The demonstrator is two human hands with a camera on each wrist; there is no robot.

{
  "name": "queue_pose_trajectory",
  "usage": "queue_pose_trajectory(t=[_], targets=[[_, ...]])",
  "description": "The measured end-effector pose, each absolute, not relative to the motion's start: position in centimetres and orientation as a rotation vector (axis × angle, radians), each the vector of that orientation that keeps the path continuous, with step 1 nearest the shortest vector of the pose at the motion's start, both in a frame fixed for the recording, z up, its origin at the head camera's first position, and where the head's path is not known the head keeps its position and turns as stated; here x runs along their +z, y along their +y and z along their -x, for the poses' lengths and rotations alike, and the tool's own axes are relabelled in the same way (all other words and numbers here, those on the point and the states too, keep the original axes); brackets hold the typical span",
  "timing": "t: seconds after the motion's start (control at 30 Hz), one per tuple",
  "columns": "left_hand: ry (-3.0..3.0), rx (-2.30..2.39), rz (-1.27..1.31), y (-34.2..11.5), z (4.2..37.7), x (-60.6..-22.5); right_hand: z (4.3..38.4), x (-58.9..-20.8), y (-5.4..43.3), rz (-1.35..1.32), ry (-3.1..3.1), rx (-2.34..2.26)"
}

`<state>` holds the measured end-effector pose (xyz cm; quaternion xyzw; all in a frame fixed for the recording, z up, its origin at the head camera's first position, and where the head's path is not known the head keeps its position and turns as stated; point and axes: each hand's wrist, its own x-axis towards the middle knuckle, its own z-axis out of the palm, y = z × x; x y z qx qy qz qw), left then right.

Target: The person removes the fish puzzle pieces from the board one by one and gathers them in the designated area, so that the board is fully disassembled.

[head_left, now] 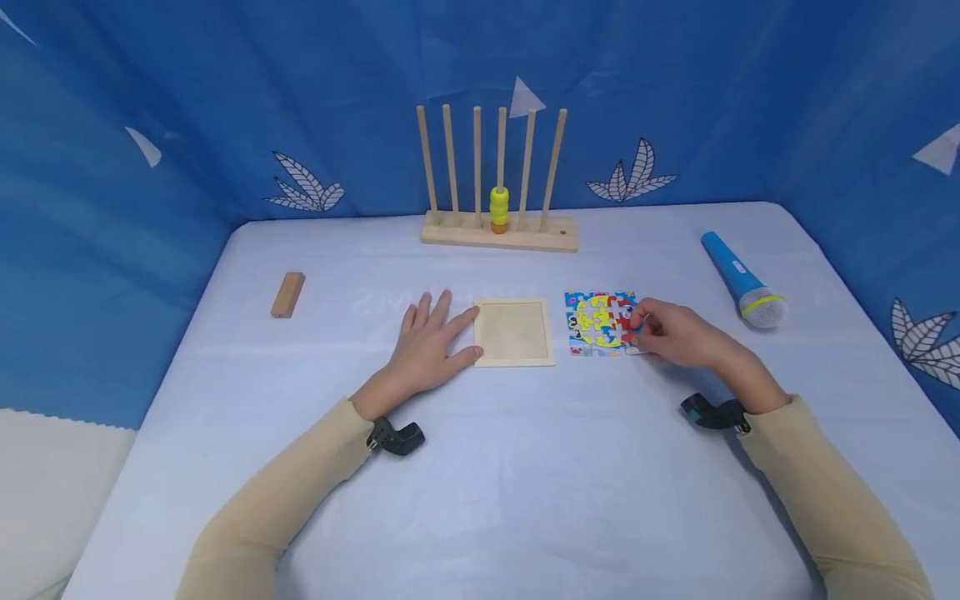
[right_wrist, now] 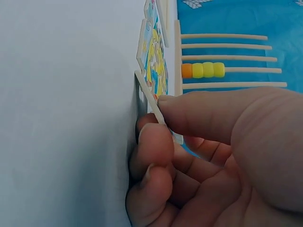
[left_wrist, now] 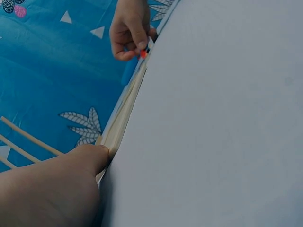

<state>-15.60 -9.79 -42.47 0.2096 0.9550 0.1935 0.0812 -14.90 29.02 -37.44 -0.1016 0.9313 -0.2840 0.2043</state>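
My left hand (head_left: 423, 348) lies spread on the table, its thumb and index finger touching the left edge of a square wooden puzzle tray (head_left: 551, 333) with nothing in it. To the right of the tray lies a colourful jigsaw puzzle (head_left: 592, 321) of yellow, blue and red pieces. At its right edge my right hand (head_left: 671, 333) pinches a puzzle piece (right_wrist: 150, 97) between thumb and fingers. In the right wrist view that piece is tilted, one edge low by the table. The fingers hide part of the puzzle's right side.
Behind the tray stands a wooden peg rack (head_left: 457, 233) with yellow and orange beads (head_left: 498, 208) on one peg. A blue toy microphone (head_left: 742, 279) lies at the right, a wooden block (head_left: 288, 295) at the left. Blue curtain (head_left: 375, 100) hangs behind the table.
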Motion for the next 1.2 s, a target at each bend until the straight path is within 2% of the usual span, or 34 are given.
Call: queue_pose_trajectory(t=[0.87,1.2], targets=[[2.877,0.581,-0.649,-9.90,15.42,-42.61,14.82,-37.52,28.57,0.088,2.643,-0.670],[2.865,0.596,-0.631,-9.71,15.31,-42.45,14.83,-37.73,28.82,0.109,2.662,-0.666]])
